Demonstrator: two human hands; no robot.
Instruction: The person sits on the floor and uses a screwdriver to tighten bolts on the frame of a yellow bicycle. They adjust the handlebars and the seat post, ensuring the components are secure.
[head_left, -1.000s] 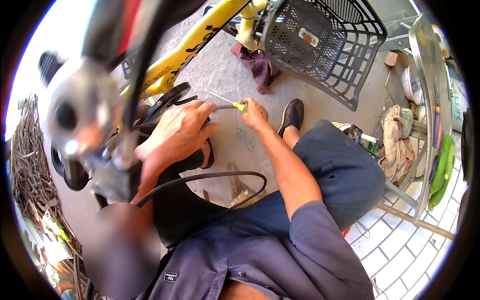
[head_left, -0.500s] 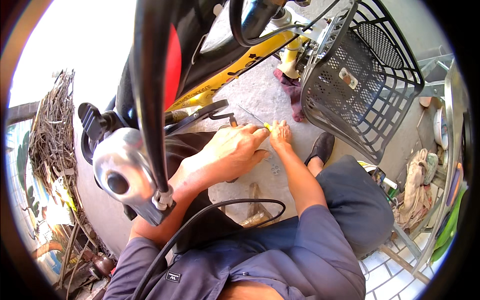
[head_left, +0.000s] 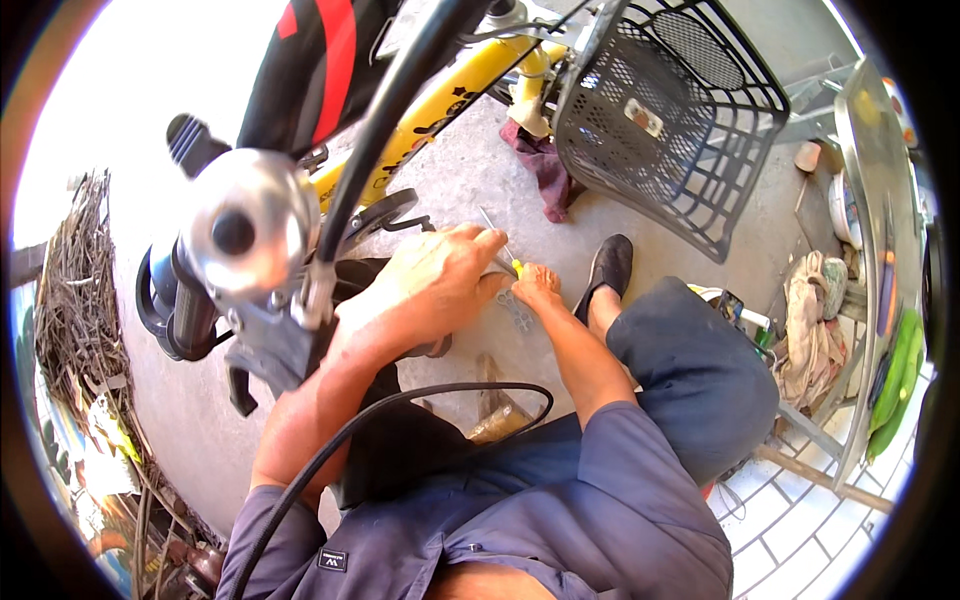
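My right hand point(head_left: 538, 286) is closed around the yellow handle of a screwdriver point(head_left: 517, 268), whose thin metal shaft points up and away to the left. Just left of it, my left hand point(head_left: 437, 272) has its fingers curled; they are turned from view, and what they grip cannot be made out. Beyond the left hand a black curved part point(head_left: 388, 212) of the yellow bicycle point(head_left: 440, 95) sticks out. On the floor below the hands lies a flat grey metal piece with holes point(head_left: 516, 310).
A bicycle bell point(head_left: 248, 222) and black cable point(head_left: 400, 405) stand close in front. The black basket point(head_left: 672, 110) is at upper right, with a dark red cloth point(head_left: 545, 170) beneath. A metal rack point(head_left: 852, 250) stands right, a stick bundle point(head_left: 82, 300) left.
The view has shifted, with basket and rack appearing farther up and left. The bell and handlebar appear higher. Both hands stay close together, and the right hand still holds the screwdriver.
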